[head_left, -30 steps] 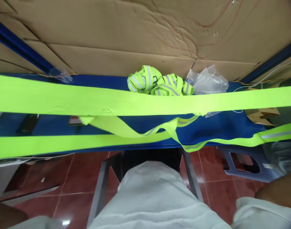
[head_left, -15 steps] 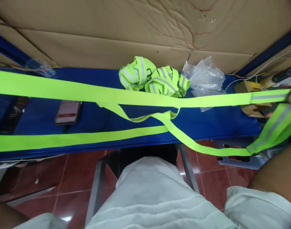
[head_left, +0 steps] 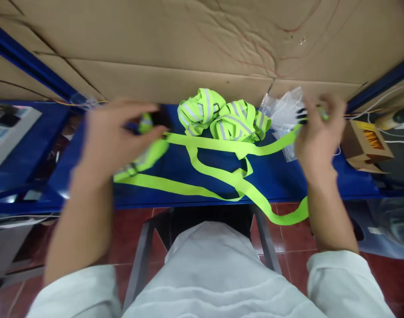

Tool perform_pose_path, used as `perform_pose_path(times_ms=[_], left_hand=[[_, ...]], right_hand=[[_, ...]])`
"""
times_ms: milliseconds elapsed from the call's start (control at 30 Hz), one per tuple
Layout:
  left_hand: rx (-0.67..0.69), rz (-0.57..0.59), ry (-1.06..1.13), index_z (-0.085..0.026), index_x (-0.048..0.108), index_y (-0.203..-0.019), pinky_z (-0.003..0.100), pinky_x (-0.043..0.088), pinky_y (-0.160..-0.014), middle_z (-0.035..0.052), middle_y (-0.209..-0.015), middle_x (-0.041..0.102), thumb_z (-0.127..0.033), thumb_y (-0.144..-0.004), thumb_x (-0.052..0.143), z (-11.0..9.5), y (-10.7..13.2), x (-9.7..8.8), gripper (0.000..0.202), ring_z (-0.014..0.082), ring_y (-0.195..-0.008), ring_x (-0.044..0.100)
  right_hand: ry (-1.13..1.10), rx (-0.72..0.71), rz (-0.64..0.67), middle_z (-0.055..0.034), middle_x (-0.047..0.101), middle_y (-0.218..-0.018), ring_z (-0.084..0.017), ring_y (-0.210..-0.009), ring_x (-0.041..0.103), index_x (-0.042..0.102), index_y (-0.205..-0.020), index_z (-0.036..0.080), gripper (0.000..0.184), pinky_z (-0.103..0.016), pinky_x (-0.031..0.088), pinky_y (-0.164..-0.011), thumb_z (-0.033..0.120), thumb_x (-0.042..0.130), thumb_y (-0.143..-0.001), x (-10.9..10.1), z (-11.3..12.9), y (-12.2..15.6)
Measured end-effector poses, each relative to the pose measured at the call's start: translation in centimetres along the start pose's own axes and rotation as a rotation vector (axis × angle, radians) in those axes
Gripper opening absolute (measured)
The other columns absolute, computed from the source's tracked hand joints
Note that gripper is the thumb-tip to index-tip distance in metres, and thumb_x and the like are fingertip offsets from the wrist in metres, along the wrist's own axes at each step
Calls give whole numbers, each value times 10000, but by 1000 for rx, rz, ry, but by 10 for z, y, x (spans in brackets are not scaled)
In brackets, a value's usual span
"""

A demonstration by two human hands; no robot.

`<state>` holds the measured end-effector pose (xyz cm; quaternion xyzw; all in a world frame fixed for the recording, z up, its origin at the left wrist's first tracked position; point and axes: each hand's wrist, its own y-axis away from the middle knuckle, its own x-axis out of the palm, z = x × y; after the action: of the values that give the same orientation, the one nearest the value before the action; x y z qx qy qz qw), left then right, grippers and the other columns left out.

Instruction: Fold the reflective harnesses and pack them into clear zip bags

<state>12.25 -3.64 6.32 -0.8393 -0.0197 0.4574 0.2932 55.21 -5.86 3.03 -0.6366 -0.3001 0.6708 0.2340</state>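
Note:
A long neon-yellow reflective strap [head_left: 222,170] loops over the blue table [head_left: 281,176] and hangs off its front edge. My left hand [head_left: 114,137] is closed on one end of the strap at the left. My right hand [head_left: 318,132] is closed on the other end at the right, in front of a clear plastic bag [head_left: 281,115]. Between my hands, at the back of the table, lie bundled yellow straps with grey stripes [head_left: 222,117]. Both hands are blurred by motion.
A cardboard sheet [head_left: 188,48] stands behind the table. A small open cardboard box [head_left: 367,141] sits at the right. A white device [head_left: 6,132] lies at far left. Red floor tiles [head_left: 122,238] and a metal frame [head_left: 139,260] show below.
Both hands have come in from outside the view toward the middle. The strap, stretched taut across the whole table before, now hangs slack in loops between them.

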Motion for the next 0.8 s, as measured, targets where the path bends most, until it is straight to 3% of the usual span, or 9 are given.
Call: perform_pose_path(times_ms=[67,100,167,233,367,467,667,800], left_hand=[[87,74,-9,-212,795,-1205,355,564,-936,34,-1144,762,-389,-897,804,-17,-6,39,355,195,-1000,697],[111,116,-10,-211,800,-1216,361,568,-907,56,-1131,756,-374,-907,786,-27,-9,59,350,220,-1007,706],[117,190,-2,-206,788,-1261,375,572,-886,82,-1124,744,-369,-925,754,-41,-14,91,374,245,-1005,713],[109,199,21,-199,780,-1270,379,572,-890,96,-1135,737,-377,-933,739,-48,-16,110,384,253,-1002,712],[91,204,51,-193,773,-1272,380,574,-907,102,-1141,741,-387,-947,724,-41,-13,118,382,247,-990,713],[86,223,54,-172,776,-1271,379,579,-885,104,-1115,750,-375,-949,729,-35,-11,119,384,249,-960,721],[167,273,89,-140,755,-1269,384,586,-895,119,-1138,759,-327,-973,729,-39,-15,121,351,271,-992,739],[231,343,71,-95,701,-1298,425,577,-985,170,-1225,747,-253,-1010,664,-43,-17,114,330,319,-1150,718]], right_hand=[[-72,-61,134,-293,467,-1541,-425,-1439,486,532,-1550,79,611,-587,468,-1106,30,492,-942,14,49,-8],[-97,-105,169,-260,475,-1542,-406,-1441,484,507,-1559,105,601,-565,477,-1118,48,499,-962,22,69,-10],[-159,-165,228,-223,463,-1547,-397,-1393,513,451,-1582,135,592,-573,487,-1113,76,477,-993,38,96,-10],[-201,-193,290,-215,452,-1553,-405,-1365,518,425,-1600,138,594,-592,485,-1111,90,443,-1008,50,108,-6],[-231,-180,376,-224,441,-1557,-403,-1342,503,409,-1634,137,614,-579,478,-1116,103,394,-1022,65,114,7],[-248,-167,356,-223,417,-1573,-394,-1319,501,354,-1672,153,643,-573,471,-1122,108,366,-1030,70,116,14],[-466,-304,302,-217,383,-1599,-414,-1448,428,13,-1745,226,801,-623,439,-1171,94,319,-1017,76,119,22],[-618,-337,355,-212,288,-1660,-404,-1569,324,89,-1735,243,747,-641,406,-1223,162,358,-1042,69,120,21]])
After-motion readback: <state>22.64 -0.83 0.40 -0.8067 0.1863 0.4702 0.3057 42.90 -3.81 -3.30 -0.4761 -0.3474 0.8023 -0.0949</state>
